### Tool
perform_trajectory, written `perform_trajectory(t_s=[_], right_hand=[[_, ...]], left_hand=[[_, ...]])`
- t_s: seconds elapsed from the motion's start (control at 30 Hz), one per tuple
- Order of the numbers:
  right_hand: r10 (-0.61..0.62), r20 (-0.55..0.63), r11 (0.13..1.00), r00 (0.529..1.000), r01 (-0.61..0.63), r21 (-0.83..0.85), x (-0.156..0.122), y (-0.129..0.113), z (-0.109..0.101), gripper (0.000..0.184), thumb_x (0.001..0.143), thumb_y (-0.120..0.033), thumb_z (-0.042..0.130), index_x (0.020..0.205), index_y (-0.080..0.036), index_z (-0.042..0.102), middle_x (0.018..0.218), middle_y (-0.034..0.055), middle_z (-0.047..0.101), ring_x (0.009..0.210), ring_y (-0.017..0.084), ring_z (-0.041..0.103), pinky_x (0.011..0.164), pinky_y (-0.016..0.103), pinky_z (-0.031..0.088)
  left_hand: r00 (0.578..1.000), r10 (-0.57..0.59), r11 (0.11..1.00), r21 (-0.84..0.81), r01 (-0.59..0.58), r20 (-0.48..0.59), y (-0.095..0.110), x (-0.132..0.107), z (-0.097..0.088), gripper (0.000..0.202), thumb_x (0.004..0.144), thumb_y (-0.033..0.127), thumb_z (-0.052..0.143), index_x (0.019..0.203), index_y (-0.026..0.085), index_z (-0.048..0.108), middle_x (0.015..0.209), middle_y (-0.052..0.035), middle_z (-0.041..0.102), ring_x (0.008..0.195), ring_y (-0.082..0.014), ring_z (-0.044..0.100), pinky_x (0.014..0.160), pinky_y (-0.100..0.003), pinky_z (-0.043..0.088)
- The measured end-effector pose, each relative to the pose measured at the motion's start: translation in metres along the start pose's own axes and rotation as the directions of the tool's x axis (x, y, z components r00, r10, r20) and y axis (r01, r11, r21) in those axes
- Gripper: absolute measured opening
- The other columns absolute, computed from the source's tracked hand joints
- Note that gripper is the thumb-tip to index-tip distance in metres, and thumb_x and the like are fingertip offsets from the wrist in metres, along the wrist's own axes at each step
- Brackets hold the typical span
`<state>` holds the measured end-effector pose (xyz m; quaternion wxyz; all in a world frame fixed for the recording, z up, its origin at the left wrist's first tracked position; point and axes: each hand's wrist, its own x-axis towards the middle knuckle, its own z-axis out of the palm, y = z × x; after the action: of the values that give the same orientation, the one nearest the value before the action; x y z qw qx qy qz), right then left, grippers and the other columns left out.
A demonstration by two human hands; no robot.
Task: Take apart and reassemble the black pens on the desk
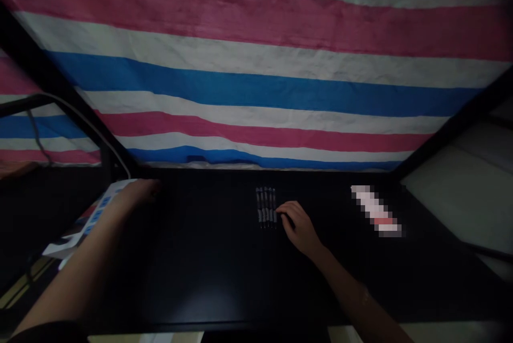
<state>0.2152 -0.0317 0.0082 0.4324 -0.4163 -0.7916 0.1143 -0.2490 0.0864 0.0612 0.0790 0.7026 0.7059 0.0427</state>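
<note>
Several slim pens (266, 208) with clear barrels and grey grips lie side by side in a neat row on the black table. My right hand (297, 227) rests just right of them. Its fingers are loosely bent, with a gap to the thumb, and the fingertips are at the rightmost pen; nothing is held. My left hand (141, 192) reaches to the table's far left, beside a white strip with blue squares (100, 213). Its fingers are dark and blurred, so whether they hold anything cannot be made out.
A pixelated pink-and-white item (375, 209) lies on the right of the black table (200, 268). Striped red, white and blue sheeting (256, 86) rises behind the table's back edge. At left, a pale cable (96, 132) runs down past a dark frame bar (66, 84).
</note>
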Motion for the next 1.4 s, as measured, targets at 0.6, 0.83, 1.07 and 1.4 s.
perform_trajectory(t_s=[0.6,0.83,1.07,1.4], right_hand=[[-0.003,0.016,1.000,1.000,0.004,-0.024,0.000,-0.001,-0.002,0.025,0.089,-0.008,0.041,0.102,-0.021,0.059,0.092,0.0074,0.063,0.092,0.022,0.058,0.080,0.039,0.051],[-0.031,0.109,0.993,0.994,0.042,-0.107,-0.002,-0.001,0.000,0.024,0.088,-0.009,0.045,0.106,-0.019,0.058,0.097,0.0083,0.065,0.100,0.022,0.057,0.086,0.041,0.051],[-0.147,0.308,0.955,0.940,0.216,-0.204,-0.003,-0.008,0.008,0.036,0.088,-0.013,0.050,0.124,-0.020,0.054,0.123,0.0088,0.061,0.124,0.028,0.045,0.099,0.050,0.043],[-0.223,0.350,0.878,0.910,0.344,-0.334,0.002,-0.007,0.019,0.022,0.093,-0.011,0.046,0.107,-0.015,0.063,0.104,0.0102,0.066,0.109,0.023,0.054,0.095,0.044,0.046]], left_hand=[[0.999,-0.045,0.970,0.241,0.037,0.030,0.013,-0.023,0.002,0.027,0.084,0.017,0.050,0.110,0.013,0.058,0.090,-0.0057,0.068,0.083,-0.0233,0.063,0.071,-0.027,0.044],[0.981,0.169,0.971,0.187,-0.150,-0.091,0.086,-0.053,0.017,0.042,0.091,0.028,0.044,0.129,0.012,0.047,0.130,-0.0142,0.054,0.118,-0.0283,0.052,0.095,-0.037,0.042],[0.758,0.613,0.733,-0.196,-0.651,-0.222,0.209,-0.085,0.070,0.036,0.087,0.015,0.049,0.122,0.020,0.053,0.121,-0.0084,0.062,0.112,-0.0237,0.056,0.097,-0.039,0.046],[0.683,0.677,0.618,-0.290,-0.730,-0.274,0.225,-0.083,0.100,0.050,0.081,-0.002,0.041,0.125,0.022,0.050,0.119,-0.0090,0.057,0.112,-0.0236,0.053,0.095,-0.042,0.048]])
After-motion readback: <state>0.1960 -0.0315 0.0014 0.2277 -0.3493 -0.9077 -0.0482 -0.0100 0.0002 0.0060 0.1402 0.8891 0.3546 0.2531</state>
